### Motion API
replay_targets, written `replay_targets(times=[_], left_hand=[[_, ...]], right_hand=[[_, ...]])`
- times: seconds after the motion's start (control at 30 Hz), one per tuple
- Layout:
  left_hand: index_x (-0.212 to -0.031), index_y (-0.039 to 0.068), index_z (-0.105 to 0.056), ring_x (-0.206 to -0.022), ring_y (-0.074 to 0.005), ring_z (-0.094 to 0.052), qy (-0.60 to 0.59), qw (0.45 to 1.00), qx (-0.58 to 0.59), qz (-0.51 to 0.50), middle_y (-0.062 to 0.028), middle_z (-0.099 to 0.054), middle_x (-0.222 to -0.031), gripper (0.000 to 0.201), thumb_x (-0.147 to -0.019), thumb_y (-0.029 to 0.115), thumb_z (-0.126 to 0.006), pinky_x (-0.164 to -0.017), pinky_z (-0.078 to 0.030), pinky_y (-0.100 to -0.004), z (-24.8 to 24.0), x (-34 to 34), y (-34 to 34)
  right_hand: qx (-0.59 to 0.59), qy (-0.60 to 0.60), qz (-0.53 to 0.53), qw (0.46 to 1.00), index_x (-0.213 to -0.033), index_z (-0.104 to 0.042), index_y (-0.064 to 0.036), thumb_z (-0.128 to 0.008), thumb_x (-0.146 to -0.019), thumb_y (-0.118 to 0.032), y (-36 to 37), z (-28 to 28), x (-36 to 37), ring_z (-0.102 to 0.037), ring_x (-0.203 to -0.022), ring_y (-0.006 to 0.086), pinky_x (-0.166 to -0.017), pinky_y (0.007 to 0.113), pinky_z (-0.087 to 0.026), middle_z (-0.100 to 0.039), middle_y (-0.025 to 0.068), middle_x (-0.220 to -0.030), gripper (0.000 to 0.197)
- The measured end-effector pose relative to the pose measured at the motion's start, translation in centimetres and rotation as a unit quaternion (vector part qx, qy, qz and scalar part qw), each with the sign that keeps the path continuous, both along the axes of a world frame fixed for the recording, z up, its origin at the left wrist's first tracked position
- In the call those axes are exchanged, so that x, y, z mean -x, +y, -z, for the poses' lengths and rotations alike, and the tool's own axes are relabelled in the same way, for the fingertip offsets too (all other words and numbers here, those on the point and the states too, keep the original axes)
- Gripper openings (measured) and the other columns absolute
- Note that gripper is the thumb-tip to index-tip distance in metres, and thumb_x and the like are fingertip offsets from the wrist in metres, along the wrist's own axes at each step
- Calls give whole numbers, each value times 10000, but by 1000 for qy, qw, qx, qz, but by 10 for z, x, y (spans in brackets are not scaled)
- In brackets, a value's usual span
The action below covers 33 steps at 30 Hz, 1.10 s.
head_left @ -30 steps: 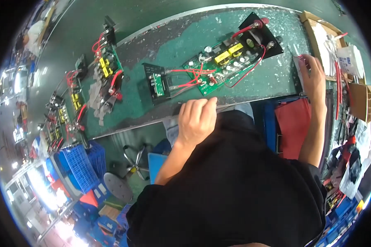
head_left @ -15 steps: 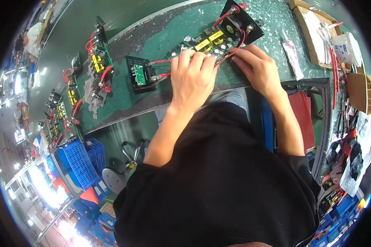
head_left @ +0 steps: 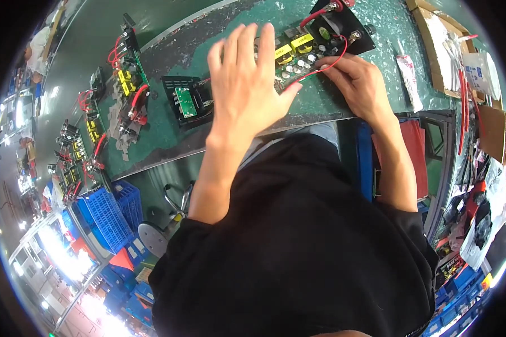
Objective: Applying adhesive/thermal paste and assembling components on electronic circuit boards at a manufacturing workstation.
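A green circuit board with yellow parts lies on the green bench top, joined by red wires to a black panel with a fan. My left hand hovers over the board's left part, fingers spread and holding nothing, and hides that part. My right hand rests at the board's near edge and pinches a red wire that loops up to the black panel. Left of my left hand lies a smaller black panel with a little green board.
More wired boards lie in a row along the bench to the left. Blue crates and a stool stand below the bench edge. A cardboard box, a plastic bag and a red pad are on the right.
My left hand has lifted off the board and spread its fingers. My right hand came from the far right to the board and stays on the red wire. The view moved closer.
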State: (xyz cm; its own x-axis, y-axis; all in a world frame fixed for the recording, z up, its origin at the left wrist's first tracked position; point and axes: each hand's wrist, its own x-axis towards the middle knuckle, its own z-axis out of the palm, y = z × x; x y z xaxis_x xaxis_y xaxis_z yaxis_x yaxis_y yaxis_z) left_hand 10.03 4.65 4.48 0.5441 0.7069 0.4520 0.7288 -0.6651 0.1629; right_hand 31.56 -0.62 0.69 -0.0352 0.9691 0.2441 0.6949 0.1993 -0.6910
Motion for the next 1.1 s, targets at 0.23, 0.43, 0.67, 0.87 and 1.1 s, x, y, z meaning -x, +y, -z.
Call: replay_targets(times=[0.23,0.43,0.67,0.87,1.1], left_hand=[[-1259,-75,-565,-1063,-364,-635,58,986,155,13,-205,-674,-1093,857,-637,422,-883,-966,-450,-452,-2,5,17],[-1326,-78,-483,-1046,-389,-643,55,981,186,10,-244,-657,-1113,917,-640,372,-893,-973,-468,-446,-5,5,16],[-1294,-73,-496,-1028,-392,-650,62,978,198,9,-241,-659,-1119,865,-647,345,-891,-941,-487,-456,-5,6,22],[-1225,-64,-518,-960,-399,-663,57,981,185,7,-237,-669,-1040,783,-652,320,-889,-878,-510,-458,0,7,22],[-1244,-86,-495,-947,-402,-663,51,981,189,11,-239,-668,-1021,838,-623,297,-907,-872,-512,-452,-1,6,17]], right_hand=[[62,-15,153,986,-1009,-768,-47,-729,-901,-249,-5,2,27,-684,-698,240,-668,326,-524,-724,154,-872,233],[-9,192,205,960,-1055,-734,-28,-749,-883,-88,-18,6,34,-669,-688,95,-609,240,-514,-730,59,-869,183],[19,106,137,985,-967,-760,-25,-772,-863,-149,-10,5,38,-696,-732,119,-671,253,-534,-737,70,-859,162],[34,148,228,962,-964,-773,-29,-780,-870,-183,-6,6,47,-659,-683,84,-634,240,-519,-733,59,-770,180],[53,179,244,952,-1060,-700,18,-768,-880,-145,-5,6,51,-662,-700,90,-636,228,-528,-732,66,-838,253]])
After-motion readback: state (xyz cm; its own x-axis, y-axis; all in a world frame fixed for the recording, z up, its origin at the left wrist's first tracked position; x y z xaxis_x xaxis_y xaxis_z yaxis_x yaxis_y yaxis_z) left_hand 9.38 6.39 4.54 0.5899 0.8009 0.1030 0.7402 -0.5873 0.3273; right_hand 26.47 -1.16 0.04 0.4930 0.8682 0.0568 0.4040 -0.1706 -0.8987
